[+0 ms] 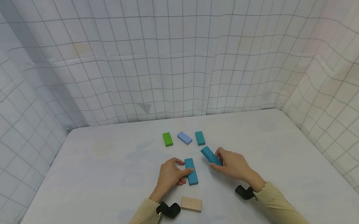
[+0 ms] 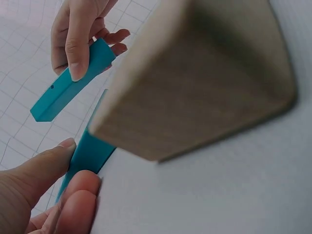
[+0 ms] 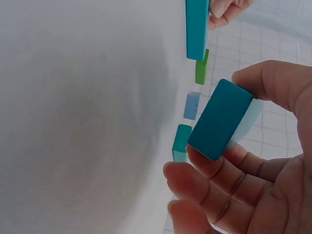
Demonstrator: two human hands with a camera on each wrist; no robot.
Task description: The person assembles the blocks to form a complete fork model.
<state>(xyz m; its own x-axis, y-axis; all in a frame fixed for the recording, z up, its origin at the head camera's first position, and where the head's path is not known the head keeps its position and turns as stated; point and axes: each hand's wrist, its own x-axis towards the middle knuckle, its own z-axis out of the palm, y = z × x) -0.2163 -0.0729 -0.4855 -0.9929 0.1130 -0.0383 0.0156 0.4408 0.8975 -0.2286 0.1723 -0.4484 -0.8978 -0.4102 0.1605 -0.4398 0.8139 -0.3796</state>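
Observation:
My left hand (image 1: 170,174) pinches a long blue block (image 1: 191,176) that lies on the table. In the left wrist view, its thumb is against one side of that block (image 2: 92,153) and the fingers are curled against the other. To the right, my right hand (image 1: 235,164) grips a second blue block (image 1: 209,154) between thumb and fingers, tilted and raised off the table. The right wrist view shows the end face of this held block (image 3: 222,119). The two blue blocks are apart.
Behind the hands lie a green block (image 1: 167,139), a light blue block (image 1: 184,138) and a teal block (image 1: 200,138). A beige wooden block (image 1: 191,204) lies near the left wrist and looms large in the left wrist view. White gridded curtains (image 1: 173,54) surround the white table (image 1: 109,192).

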